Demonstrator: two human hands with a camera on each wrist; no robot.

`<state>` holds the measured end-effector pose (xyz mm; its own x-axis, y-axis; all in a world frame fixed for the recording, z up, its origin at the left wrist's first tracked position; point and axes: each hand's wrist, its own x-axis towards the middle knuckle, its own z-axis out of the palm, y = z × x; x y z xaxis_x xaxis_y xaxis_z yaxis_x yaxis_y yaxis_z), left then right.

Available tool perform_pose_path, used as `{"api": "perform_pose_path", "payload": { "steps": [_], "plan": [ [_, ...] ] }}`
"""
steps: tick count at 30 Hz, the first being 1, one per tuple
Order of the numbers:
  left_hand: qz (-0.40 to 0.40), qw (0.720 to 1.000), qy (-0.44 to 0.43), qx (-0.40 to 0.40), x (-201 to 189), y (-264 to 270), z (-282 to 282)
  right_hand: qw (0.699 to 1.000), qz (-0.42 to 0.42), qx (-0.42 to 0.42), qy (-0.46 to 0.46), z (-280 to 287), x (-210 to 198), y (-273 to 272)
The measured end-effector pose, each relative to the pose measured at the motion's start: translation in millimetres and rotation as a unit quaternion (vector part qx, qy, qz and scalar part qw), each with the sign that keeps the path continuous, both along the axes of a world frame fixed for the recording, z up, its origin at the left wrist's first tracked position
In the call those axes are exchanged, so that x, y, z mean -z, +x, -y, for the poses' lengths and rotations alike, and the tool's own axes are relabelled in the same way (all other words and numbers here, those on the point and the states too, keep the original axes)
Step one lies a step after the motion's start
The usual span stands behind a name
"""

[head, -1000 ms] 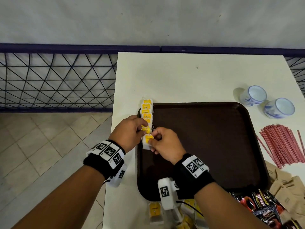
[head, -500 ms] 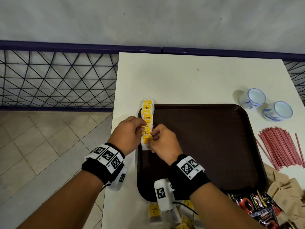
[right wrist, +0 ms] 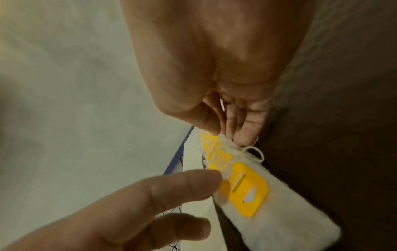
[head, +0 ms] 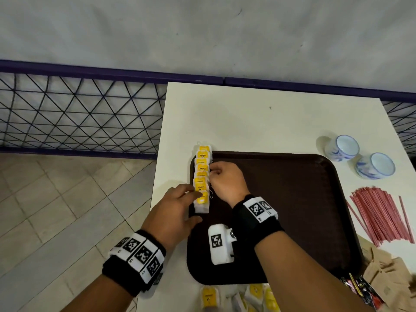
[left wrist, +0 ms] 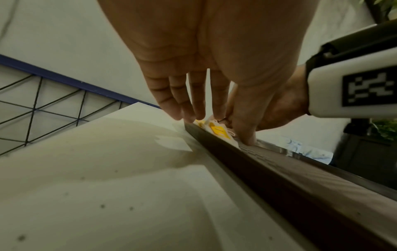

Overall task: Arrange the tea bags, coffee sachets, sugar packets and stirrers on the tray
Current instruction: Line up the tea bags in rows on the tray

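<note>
A row of white tea bags with yellow tags [head: 202, 174] lies overlapped along the left rim of the dark brown tray [head: 292, 210]. My left hand [head: 194, 206] is at the rim [left wrist: 279, 178] with fingers [left wrist: 199, 112] straight. Its index fingertip [right wrist: 182, 185] touches the nearest tea bag [right wrist: 247, 186] of the row. My right hand [head: 212, 174] is over the tray, on the right side of the row's middle. Its thumb and fingertips [right wrist: 225, 132] pinch the edge of a tea bag there, next to a loop of string [right wrist: 255, 151].
Loose tea bags [head: 254, 293] lie at the white table's [head: 247, 120] front edge. Red stirrers [head: 380, 212], brown sugar packets [head: 387, 273] and dark coffee sachets [head: 360, 289] lie right of the tray. Two blue-and-white cups [head: 342, 147] stand at the back right. The table's left edge drops off beside the tray.
My right hand let go of the nearest tea bag, which now lies in the row, and moved farther up the row. My left hand slid back toward me to the nearest bag.
</note>
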<state>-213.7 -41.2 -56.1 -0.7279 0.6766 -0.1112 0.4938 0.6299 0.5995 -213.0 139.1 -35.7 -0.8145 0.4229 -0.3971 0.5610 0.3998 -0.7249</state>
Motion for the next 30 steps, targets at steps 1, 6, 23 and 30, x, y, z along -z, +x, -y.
{"api": "perform_pose_path", "payload": {
  "steps": [1,6,23,30],
  "plan": [
    [-0.002,1.000,-0.011,0.008,0.1,0.8,-0.8,1.000,0.002,-0.002,-0.002,1.2,-0.5,-0.6],
    [-0.005,0.999,-0.039,0.014,4.6,7.1,0.8,1.000,0.012,0.005,0.002,1.7,1.1,1.4],
    [-0.050,0.997,0.046,-0.042,-12.5,-7.3,14.9,0.999,-0.001,0.030,0.014,-18.9,-17.3,-26.1],
    [0.073,0.997,-0.002,-0.020,-13.2,95.7,64.4,0.997,0.047,-0.026,-0.046,-18.4,-17.5,151.6]
  ]
}}
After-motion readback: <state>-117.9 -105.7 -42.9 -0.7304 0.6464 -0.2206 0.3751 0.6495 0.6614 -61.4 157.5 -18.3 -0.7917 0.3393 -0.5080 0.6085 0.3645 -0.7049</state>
